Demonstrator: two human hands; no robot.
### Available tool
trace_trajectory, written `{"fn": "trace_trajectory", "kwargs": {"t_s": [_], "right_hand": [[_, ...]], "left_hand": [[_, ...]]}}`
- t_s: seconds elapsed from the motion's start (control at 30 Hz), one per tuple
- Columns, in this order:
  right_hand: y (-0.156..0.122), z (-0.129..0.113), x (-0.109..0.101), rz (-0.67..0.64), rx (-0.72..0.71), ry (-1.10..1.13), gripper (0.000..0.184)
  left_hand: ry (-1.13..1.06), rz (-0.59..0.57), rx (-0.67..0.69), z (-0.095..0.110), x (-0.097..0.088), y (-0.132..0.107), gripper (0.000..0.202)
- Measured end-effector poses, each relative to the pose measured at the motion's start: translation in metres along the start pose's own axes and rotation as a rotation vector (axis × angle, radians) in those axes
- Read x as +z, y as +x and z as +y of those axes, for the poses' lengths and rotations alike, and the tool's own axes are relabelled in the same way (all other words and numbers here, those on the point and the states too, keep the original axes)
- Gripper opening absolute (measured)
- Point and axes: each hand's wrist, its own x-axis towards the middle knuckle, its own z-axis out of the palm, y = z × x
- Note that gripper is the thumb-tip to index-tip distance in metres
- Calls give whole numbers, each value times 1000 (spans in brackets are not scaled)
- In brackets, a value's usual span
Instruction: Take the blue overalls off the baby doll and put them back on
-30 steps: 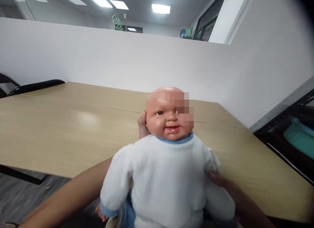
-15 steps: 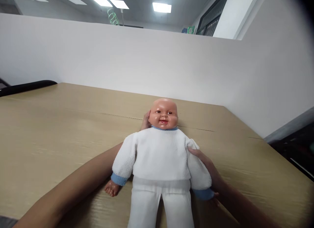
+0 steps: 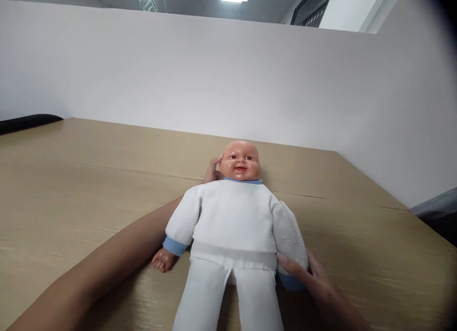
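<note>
A baby doll (image 3: 233, 217) in a white fleece top and white trousers lies face up in front of me, with blue trim at its collar and cuffs. My left hand (image 3: 213, 170) is cupped around the side and back of the doll's bald head, its fingers partly hidden behind it. Lower down on the other side, my right hand (image 3: 303, 271) grips the doll's sleeve just above the blue cuff, thumb on top. The doll's hand on that side is hidden; its other hand rests beside my left forearm.
Beneath the doll is a light wooden table (image 3: 107, 193) with a thin seam across it. A white partition wall (image 3: 200, 74) rises along its far edge. A black chair-like edge (image 3: 30, 121) shows at the far left, and a dark object (image 3: 439, 217) stands past the right edge.
My right hand has slid from the doll's upper arm down to its lower sleeve. My left hand stays at the head. The camera view has tilted slightly downward.
</note>
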Motion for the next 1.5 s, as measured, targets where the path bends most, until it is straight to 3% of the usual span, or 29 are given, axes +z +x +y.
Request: {"fn": "trace_trajectory", "kwargs": {"t_s": [0.1,0.27,0.43,0.57,0.63,0.77,1.23,1.37,1.5], "right_hand": [[1,4,1,106,-113,-183,86],[11,27,-7,112,-254,-419,80],[18,44,-16,71,-312,-459,71],[16,40,-17,72,-329,-479,66],[15,35,-17,71,-324,-496,65],[14,29,-17,78,-340,-508,63],[17,24,-17,85,-401,-573,55],[15,25,-18,96,-421,-580,54],[16,23,-17,81,-410,-589,54]], "left_hand": [[-1,-34,-95,9,-14,15,77],[13,-34,-44,17,-24,23,82],[53,-22,-63,23,-33,21,79],[161,75,-113,30,-40,19,64],[215,72,-141,34,-37,16,61],[279,-64,-197,37,-24,10,65],[279,58,-94,31,-19,6,52],[289,8,-139,31,-15,4,57],[317,-7,-101,30,-13,3,52]]}}
